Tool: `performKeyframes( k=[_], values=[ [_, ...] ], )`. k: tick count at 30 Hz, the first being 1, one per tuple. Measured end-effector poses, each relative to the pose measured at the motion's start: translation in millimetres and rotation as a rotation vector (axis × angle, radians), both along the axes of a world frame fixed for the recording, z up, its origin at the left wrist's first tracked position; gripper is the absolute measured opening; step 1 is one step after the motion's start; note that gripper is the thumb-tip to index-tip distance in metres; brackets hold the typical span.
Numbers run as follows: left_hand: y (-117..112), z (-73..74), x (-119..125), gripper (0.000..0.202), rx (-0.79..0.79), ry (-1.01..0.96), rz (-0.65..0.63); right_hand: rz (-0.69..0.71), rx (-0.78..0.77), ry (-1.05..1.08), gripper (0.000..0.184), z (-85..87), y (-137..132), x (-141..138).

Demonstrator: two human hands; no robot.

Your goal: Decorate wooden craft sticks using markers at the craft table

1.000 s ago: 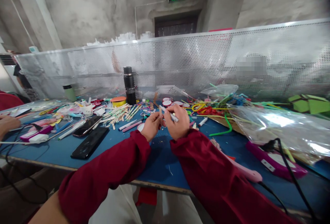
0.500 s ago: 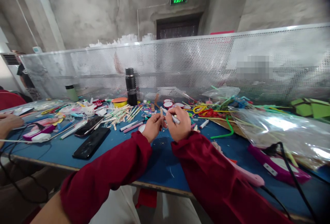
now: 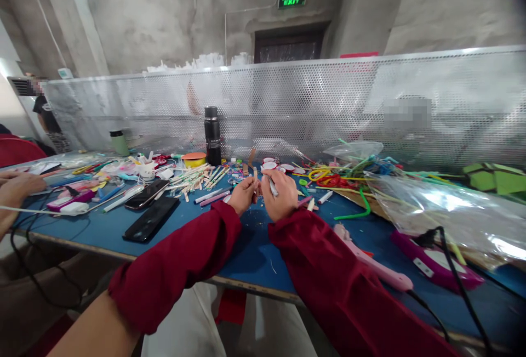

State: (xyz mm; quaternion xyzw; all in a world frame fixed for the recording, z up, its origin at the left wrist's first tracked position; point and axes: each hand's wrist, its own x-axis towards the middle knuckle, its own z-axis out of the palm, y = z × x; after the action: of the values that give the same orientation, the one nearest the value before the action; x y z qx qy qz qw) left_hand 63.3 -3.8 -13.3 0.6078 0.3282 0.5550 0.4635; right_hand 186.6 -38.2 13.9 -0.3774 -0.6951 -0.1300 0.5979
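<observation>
Flat stick pinched in one hand, pen gripped in the other

With our hands as the dial's centre and twelve at the far edge, a flat tan wooden craft stick (image 3: 255, 173) stands nearly upright at about eleven. Our left hand (image 3: 242, 196) pinches its lower part, the thumb and fingers closed with hardly any gap. Our right hand (image 3: 282, 195) is curled snugly round a slim white pen (image 3: 273, 187); we cannot tell whether its tip touches the stick.

We judge the stick very light and stiff, dry rather than slippery, and thin enough to snap if bent hard. A low pinch by the edges should steady it and leave the upper face bare. The pen looks light, rigid and smooth, best held near its writing end.

A heap of pale craft sticks (image 3: 199, 180) lies at nine, a black glossy phone (image 3: 151, 220) towards eight, and a pink corded tool (image 3: 382, 270) near four.

Half a second ago, the pen slanted across to the stick's top; now less of it shows, and the stick stands clear to our eye. The left-hand pinch looks the same, while our whole view has swung slightly left.
</observation>
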Motion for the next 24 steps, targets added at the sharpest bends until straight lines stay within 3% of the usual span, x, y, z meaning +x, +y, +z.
performKeyframes(
  k=[8, 16, 24],
  values=[
    [21.9, -8.0, -5.9, 0.033, -0.046, -0.094, 0.009, -0.055, 0.001, -0.035, 0.021, -9.6, 7.1, -18.0],
    [19.7, -5.6, -9.6, 0.023, -0.059, -0.062, 0.077, -0.006, -0.072, 0.169, 0.024, -5.1, 35.0, -13.7],
    [10.6, -0.3, -11.2, 0.018, -0.019, -0.040, 0.212, 0.021, -0.020, 0.124, 0.014, -5.5, 24.1, -0.7]
  ],
)
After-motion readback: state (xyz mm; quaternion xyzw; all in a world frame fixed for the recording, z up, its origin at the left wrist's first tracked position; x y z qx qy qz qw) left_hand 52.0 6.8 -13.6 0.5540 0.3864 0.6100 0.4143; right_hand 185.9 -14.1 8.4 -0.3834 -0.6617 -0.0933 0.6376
